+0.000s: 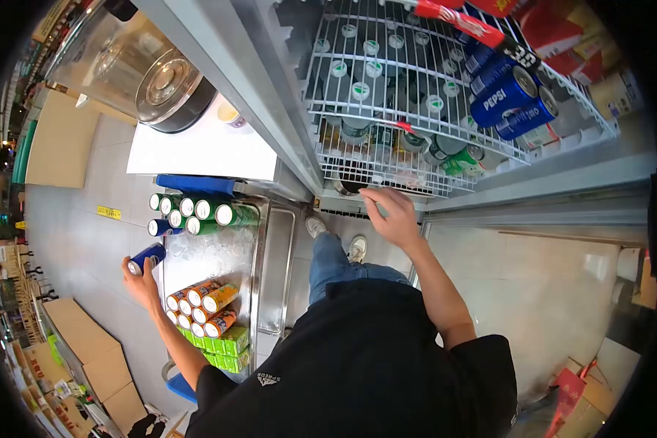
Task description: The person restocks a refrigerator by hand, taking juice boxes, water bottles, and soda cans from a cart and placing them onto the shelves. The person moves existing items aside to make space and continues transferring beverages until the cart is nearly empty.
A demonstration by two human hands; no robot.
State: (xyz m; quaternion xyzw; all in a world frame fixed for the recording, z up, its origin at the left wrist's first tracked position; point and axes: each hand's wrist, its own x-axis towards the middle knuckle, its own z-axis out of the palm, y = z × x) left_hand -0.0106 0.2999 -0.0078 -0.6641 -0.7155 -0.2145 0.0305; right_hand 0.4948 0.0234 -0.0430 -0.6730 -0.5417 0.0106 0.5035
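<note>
My left hand (140, 282) is closed round a blue can (147, 258) at the left edge of a metal cart (254, 292). Another blue can (160, 228) lies on the cart beside several green cans (230, 214). Nearer to me are stacked orange cans (219, 298) and green cartons (230, 343). My right hand (394, 215) is in front of the open fridge's lower shelf, its fingers bent and thumb near the index finger; whether it holds anything cannot be made out. Blue Pepsi cans (504, 97) lie on the fridge's wire shelf (416, 117).
Capped bottles (361, 91) fill the left part of the fridge. A white counter (197, 153) with a clear dispenser (164, 91) stands left of the fridge frame. Cardboard boxes (87, 343) are at the far left. My feet are on the floor between cart and fridge.
</note>
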